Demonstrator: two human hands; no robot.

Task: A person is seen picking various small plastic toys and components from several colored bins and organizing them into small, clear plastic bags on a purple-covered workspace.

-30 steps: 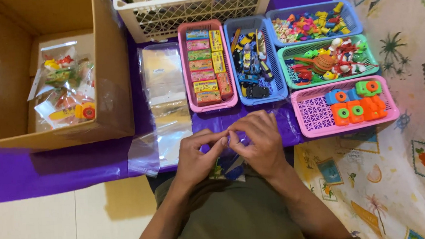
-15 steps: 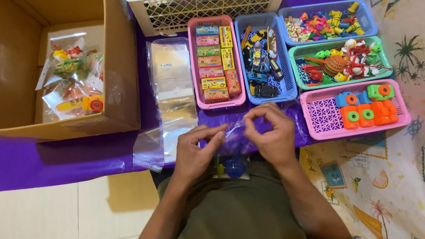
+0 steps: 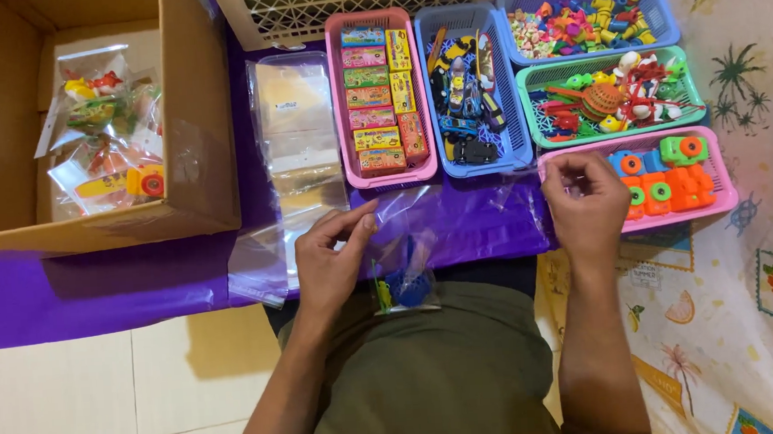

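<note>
A purple-covered table (image 3: 95, 284) ends at a tiled floor, with bare cloth along its near edge. A cardboard box (image 3: 193, 122) on the left holds filled clear bags. Beside it lies a stack of empty plastic bags (image 3: 296, 133). Five ribbed plastic trays hold small toys; the pink tray (image 3: 720, 183) has chunky orange and green ones. The left hand (image 3: 335, 260) pinches the top of a clear bag (image 3: 403, 261) hanging over the lap. The right hand (image 3: 587, 200), fingers curled together, rests at the pink tray's edge.

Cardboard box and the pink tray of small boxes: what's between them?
Head view: a stack of clear plastic bags on the purple cloth lies between the cardboard box and the pink tray.
</note>
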